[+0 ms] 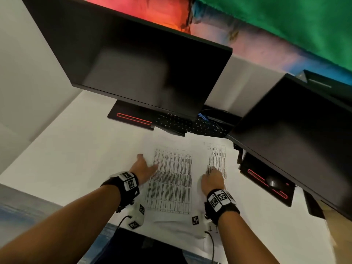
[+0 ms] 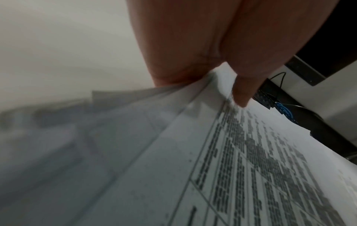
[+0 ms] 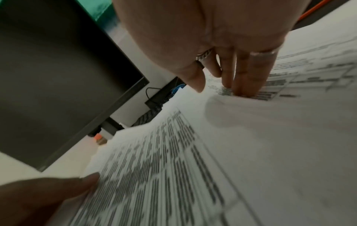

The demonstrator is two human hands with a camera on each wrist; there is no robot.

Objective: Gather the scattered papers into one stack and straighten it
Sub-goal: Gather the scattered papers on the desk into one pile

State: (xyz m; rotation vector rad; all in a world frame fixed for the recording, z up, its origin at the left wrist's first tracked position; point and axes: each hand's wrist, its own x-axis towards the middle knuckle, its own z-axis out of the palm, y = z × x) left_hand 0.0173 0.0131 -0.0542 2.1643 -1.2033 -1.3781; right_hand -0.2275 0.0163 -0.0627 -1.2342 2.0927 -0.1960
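Overlapping papers [image 1: 171, 180] lie on the desk [image 1: 66, 153] before the keyboard [image 1: 190, 124], between two monitors [image 1: 133, 60].

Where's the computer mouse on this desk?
In the head view the dark mouse sits at the far right, on the red-trimmed monitor base under the right-hand monitor, right of the right hand.

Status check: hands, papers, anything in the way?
Left hand grips sheets' left edge. Right hand presses right sheet flat. Keyboard touches papers' far edge.
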